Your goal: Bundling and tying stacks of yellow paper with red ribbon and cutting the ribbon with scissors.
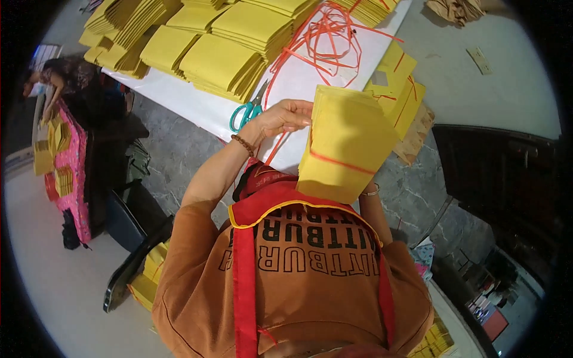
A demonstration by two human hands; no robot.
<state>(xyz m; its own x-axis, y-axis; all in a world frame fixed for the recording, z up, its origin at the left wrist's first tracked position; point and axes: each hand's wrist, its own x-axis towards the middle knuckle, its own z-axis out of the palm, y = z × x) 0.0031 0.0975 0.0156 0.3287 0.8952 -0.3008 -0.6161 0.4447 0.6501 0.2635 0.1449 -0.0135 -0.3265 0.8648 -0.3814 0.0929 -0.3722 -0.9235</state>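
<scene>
A thick bundle of yellow paper sheets [349, 137] stands tilted in front of my chest, with a red strap [341, 161] across its lower half. My left hand [286, 117] pinches the bundle's upper left edge between thumb and fingers. Behind the bundle, my right hand is hidden; only the right wrist with a thin bracelet [371, 190] shows at its lower right edge. Close to my left wrist, teal-handled scissors [246, 113] lie on the white table [224, 113].
Several yellow paper stacks [221, 67] cover the table's far left. Tangled red strapping [328, 45] lies to their right. More strapped yellow bundles [406, 101] sit beyond the table's right edge. A black chair [134, 221] stands at left. Another person [74, 80] bends over a pink-covered table [74, 143].
</scene>
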